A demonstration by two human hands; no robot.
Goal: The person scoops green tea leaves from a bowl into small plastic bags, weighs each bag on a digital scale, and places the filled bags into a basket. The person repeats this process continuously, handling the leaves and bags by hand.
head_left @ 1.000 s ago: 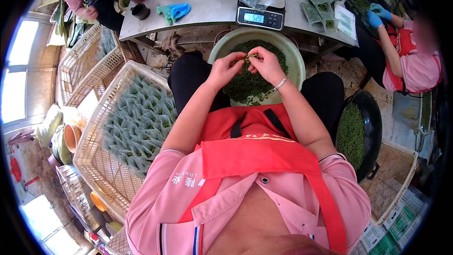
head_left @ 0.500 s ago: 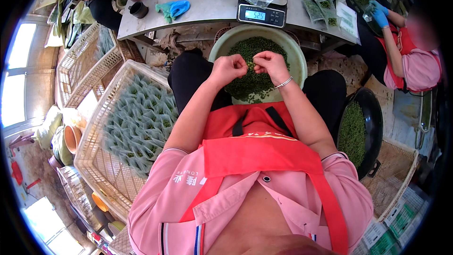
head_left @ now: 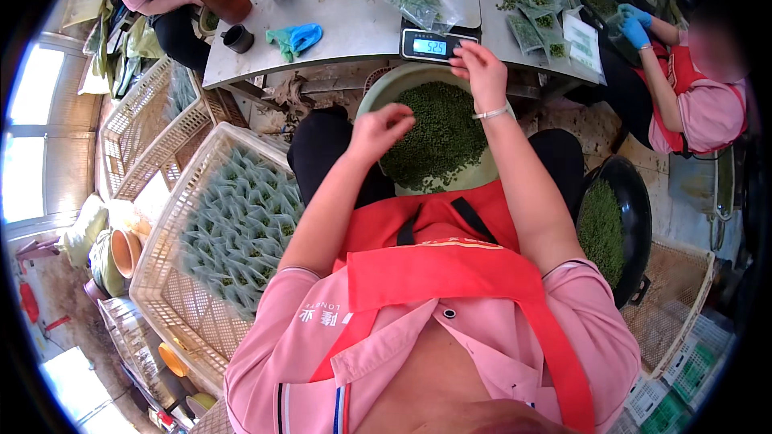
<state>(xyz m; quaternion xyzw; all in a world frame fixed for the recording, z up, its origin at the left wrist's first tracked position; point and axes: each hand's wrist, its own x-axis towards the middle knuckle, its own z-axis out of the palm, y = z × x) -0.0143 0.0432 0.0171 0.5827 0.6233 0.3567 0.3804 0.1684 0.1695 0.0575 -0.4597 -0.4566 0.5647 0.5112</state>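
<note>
Over the left side of a pale green basin [head_left: 371,101], my left hand [head_left: 378,133] hovers with its fingers loosely bent and the tips apart; I see nothing between them. Small green berries, like green peppercorns [head_left: 438,133], lie heaped in the basin between my knees. My right hand [head_left: 486,76] is raised at the basin's far edge, close to the front of a digital scale [head_left: 438,45]. Its fingers are bent together, and whatever they hold is too small to make out. A clear plastic bag [head_left: 423,5] with green berries rests on the scale's plate.
Left of me, a cream plastic crate [head_left: 153,273] holds many filled clear bags [head_left: 241,225]. A black pan [head_left: 635,217] of green berries stands at my right. On the metal table [head_left: 354,28] are more bags [head_left: 537,20], a blue glove [head_left: 304,35] and a dark mug [head_left: 237,38]. Two people sit nearby.
My hands have parted from their pinch over the basin. The right has risen toward the scale, while the left has drawn slightly left and nearer to me. The bag stays on the scale.
</note>
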